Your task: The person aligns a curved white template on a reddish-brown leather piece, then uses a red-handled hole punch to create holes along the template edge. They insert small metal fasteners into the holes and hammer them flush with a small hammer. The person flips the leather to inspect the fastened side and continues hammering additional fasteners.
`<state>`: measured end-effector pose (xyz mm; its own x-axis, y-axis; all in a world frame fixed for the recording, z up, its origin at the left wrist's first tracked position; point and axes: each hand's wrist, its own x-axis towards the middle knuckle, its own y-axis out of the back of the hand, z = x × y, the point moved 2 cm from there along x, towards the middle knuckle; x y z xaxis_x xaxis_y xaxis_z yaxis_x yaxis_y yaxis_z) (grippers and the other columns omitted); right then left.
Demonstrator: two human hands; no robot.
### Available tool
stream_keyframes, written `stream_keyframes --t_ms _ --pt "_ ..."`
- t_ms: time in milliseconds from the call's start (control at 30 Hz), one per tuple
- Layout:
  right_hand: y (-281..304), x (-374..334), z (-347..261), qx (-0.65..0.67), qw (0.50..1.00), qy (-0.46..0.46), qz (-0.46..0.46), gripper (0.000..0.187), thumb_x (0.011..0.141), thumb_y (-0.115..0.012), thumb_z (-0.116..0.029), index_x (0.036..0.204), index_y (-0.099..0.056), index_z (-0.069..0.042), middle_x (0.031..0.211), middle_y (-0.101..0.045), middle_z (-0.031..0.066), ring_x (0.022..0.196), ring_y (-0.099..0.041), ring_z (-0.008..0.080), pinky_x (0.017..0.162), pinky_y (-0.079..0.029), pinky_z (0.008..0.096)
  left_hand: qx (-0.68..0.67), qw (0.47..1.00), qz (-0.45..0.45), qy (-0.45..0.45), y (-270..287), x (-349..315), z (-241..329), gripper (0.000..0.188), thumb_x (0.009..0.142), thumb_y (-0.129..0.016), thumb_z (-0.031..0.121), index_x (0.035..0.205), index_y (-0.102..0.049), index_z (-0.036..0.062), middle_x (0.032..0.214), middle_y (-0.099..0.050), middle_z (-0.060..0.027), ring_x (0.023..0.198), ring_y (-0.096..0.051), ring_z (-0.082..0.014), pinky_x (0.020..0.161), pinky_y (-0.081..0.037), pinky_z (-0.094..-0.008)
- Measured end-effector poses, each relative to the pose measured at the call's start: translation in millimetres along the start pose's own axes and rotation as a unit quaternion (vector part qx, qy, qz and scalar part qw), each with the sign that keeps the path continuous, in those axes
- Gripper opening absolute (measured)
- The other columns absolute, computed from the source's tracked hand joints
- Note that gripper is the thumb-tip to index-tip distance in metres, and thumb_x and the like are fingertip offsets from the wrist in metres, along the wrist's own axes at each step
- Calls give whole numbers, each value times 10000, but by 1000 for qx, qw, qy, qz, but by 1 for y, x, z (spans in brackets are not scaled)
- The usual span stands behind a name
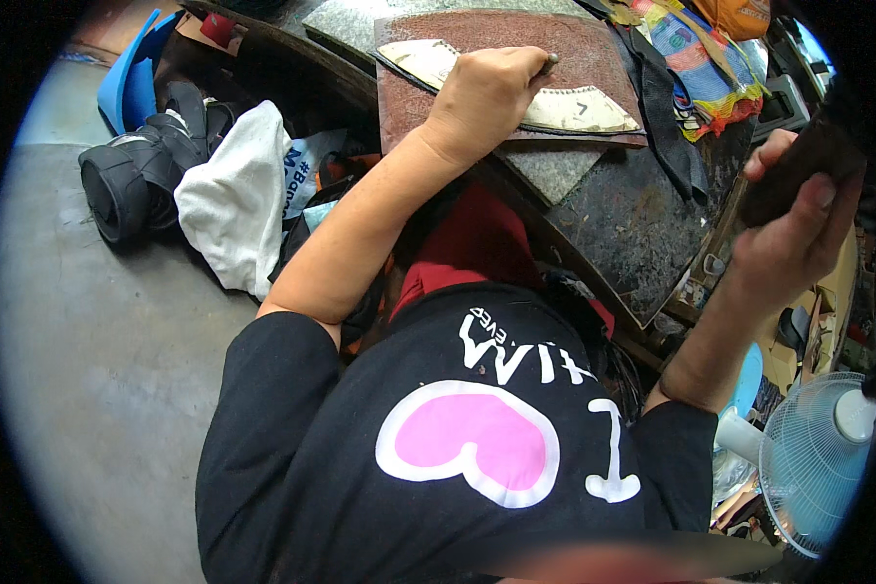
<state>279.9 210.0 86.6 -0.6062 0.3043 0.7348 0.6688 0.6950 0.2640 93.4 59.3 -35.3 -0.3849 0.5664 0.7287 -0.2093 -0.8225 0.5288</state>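
Note:
My left hand (485, 102) is closed in a fist over a cream curved pattern piece (579, 110) with small marks along its edge. The rounded end of a small tool (552, 61) pokes out between thumb and forefinger; its lower part is hidden. Under the pattern lies a worn reddish-brown board (516, 32), on a grey stone slab (560, 173). Raised to the right of the bench, my right hand (788, 229) grips a dark brown block-like object (798, 170), with the thumb across its side. Shadow hides its exact kind.
Beside the board, a black strap (667, 127) crosses the dark worktable (618, 229). A colourful woven bag (696, 68) lies at the far right. White cloth (234, 200) and a black bag (131, 185) are at the left. A fan (818, 457) stands at the lower right.

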Motion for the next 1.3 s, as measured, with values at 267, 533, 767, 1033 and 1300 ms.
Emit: stream_keyframes --t_ms 267,533,767,1033,1300 --pt "-14 -60 65 -272 940 -163 -125 420 962 -634 -363 1378 -580 -356 1128 -717 105 952 -726 262 740 -564 350 -14 999 20 40 1 -4 -3 163 884 -719 145 943 -672 0 816 -678 -193 734 -686 -333 651 -531 -372" --pt "-38 -71 59 -369 910 -87 -169 420 967 -607 -359 1384 -563 -349 1080 -722 89 861 -712 305 690 -568 386 -384 849 105 348 -4 -11 -27 136 924 -684 98 945 -672 -36 812 -726 -110 690 -717 -165 600 -577 -270" --pt "-31 -77 66 -356 904 -145 -185 424 977 -603 -363 1399 -552 -359 1143 -712 94 963 -708 300 769 -561 376 -291 904 8 314 -5 -10 -25 174 969 -652 124 1002 -676 -45 900 -722 -106 784 -713 -127 705 -610 -236" --pt "-24 -38 41 -257 954 -115 -103 385 974 -643 -310 1356 -622 -270 1086 -741 98 747 -686 158 705 -544 313 -122 977 -12 173 1 -4 -14 163 921 -695 134 1012 -683 0 850 -726 -119 744 -718 -180 667 -571 -289" --pt "-17 -42 37 -198 960 -158 -116 393 996 -611 -304 1383 -592 -235 1038 -731 132 816 -693 173 704 -543 325 15 1000 7 -13 -7 4 3 169 876 -712 142 936 -645 -1 812 -651 -213 770 -659 -381 657 -518 -409"
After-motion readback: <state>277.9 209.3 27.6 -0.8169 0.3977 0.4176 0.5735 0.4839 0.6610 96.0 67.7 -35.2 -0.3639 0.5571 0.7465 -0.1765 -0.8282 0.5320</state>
